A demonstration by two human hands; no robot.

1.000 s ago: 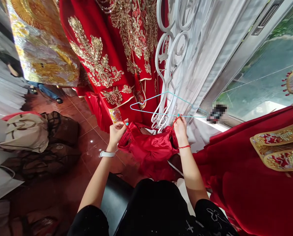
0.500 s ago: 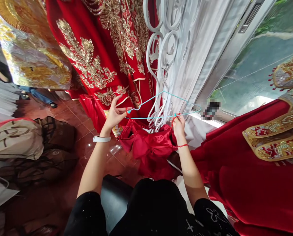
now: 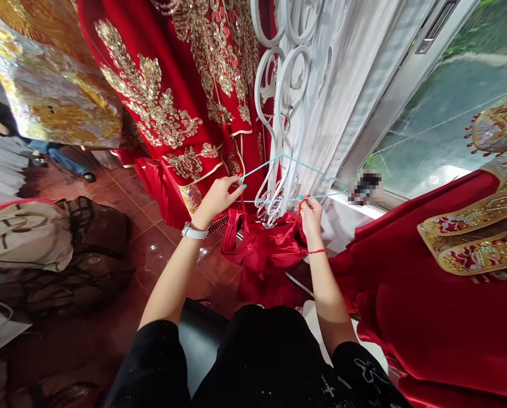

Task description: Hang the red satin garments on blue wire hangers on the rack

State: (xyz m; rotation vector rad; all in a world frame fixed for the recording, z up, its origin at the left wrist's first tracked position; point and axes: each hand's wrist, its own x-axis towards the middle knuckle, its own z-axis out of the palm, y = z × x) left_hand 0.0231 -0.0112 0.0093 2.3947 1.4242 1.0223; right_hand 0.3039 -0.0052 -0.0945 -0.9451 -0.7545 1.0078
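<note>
A thin light-blue hanger [image 3: 270, 200] hangs by its hook from a white scrolled metal stand [image 3: 264, 90]. Below its bottom bar hangs a red satin dress [image 3: 274, 238]. My left hand [image 3: 219, 199], wearing a white wristband, pinches the dress's left red strap [image 3: 243, 201] at the hanger's sloping left arm. At the right part of the bottom bar, my right hand [image 3: 311, 216] is closed on the other red strap, beside a small blue piece of the hanger. The fingers partly hide both straps.
Red gowns with gold embroidery [image 3: 151, 96] hang to the left, and another red garment with gold trim [image 3: 406, 272] fills the right. Bags [image 3: 36, 232] lie on the tiled floor. A black seat [image 3: 202, 334] is close to my body. A window [image 3: 431, 124] is at right.
My left hand has moved right and inward along the hanger with its strap, and its spread fingers have closed. The dress's left side has shifted inward; my right hand has barely moved.
</note>
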